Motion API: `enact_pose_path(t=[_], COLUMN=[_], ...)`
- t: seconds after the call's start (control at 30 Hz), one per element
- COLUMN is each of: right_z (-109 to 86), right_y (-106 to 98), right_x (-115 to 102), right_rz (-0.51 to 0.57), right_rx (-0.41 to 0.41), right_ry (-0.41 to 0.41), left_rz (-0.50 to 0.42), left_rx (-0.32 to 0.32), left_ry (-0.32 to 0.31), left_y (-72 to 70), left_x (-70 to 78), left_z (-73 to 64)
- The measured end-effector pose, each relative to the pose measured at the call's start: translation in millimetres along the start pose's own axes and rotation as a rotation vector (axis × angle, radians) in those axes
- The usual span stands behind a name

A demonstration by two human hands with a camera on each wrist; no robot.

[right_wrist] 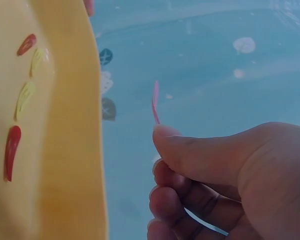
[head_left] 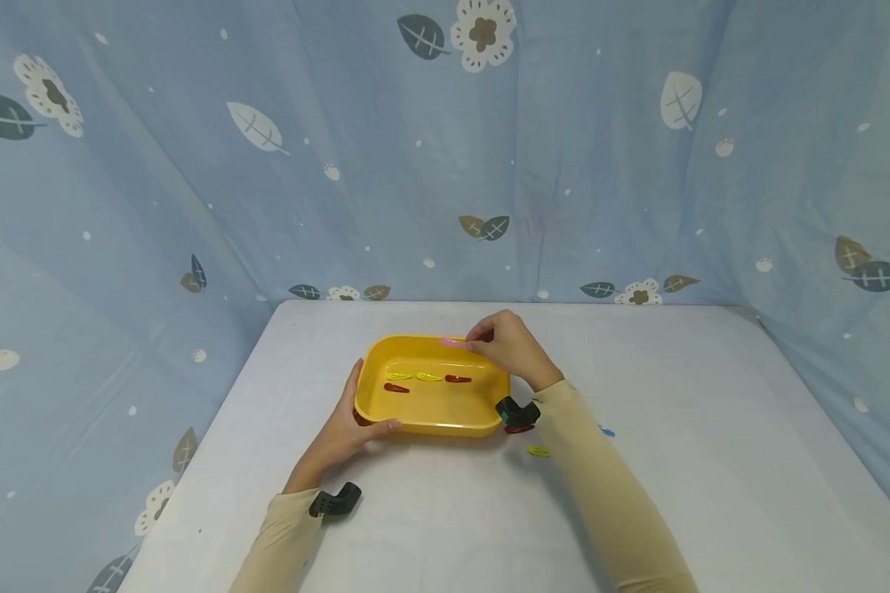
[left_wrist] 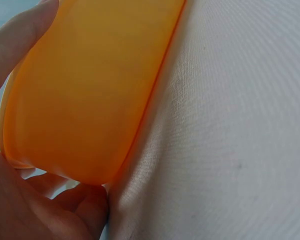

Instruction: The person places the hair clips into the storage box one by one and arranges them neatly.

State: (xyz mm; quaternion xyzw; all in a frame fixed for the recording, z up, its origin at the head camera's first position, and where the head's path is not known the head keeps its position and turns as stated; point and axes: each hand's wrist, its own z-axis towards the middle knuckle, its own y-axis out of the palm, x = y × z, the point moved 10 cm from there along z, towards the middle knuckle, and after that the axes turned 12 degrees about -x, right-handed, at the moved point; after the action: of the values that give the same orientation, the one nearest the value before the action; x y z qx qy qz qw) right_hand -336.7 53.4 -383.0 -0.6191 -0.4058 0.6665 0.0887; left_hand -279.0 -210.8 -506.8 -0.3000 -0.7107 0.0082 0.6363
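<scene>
Right sleeve (head_left: 615, 494) nearest in head view, we see a yellow tray (head_left: 445, 409) on the counter (head_left: 712, 445); left wrist: left grip (left_wrist: 45, 210) clasps its corner, likely steadying it; right wrist: right grip (right_wrist: 240, 167) pinches a pink clip (right_wrist: 156, 94) beside it.

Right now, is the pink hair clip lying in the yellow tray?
No, the right hand pinches the pink hair clip by one end, in the air.

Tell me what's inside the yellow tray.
Two yellow clips and two red clips lie on the bottom of the tray. In the head view, the right hand, pinching a pink clip, covers the far right corner, so that bit cannot be seen.
</scene>
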Motion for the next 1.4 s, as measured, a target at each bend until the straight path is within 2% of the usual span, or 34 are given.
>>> enact_pose_path(t=[0.43, 0.7, 1.17, 1.4], right_z=[18.5, 29.8, 41.8, 47.2], right_y=[20.5, 32.2, 50.4, 57.9], right_x=[-1.6, -1.1, 8.3, 10.5], right_rz=[0.03, 0.047, 0.056, 0.036], right_rx=[-0.018, -0.036, -0.081, -0.119], right_ry=[-0.024, -0.048, -0.008, -0.016], left_rz=[0.008, 0.0, 0.005, 0.015], left_rx=[0.0, -0.001, -0.004, -0.008], left_ry=[-0.013, 0.002, -0.02, -0.027], left_y=[-0.5, -1.2, 0.2, 0.5], left_x=[-4.1, -4.0, -7.5, -7.2], left_z=[0.4, 1.2, 1.4, 1.6])
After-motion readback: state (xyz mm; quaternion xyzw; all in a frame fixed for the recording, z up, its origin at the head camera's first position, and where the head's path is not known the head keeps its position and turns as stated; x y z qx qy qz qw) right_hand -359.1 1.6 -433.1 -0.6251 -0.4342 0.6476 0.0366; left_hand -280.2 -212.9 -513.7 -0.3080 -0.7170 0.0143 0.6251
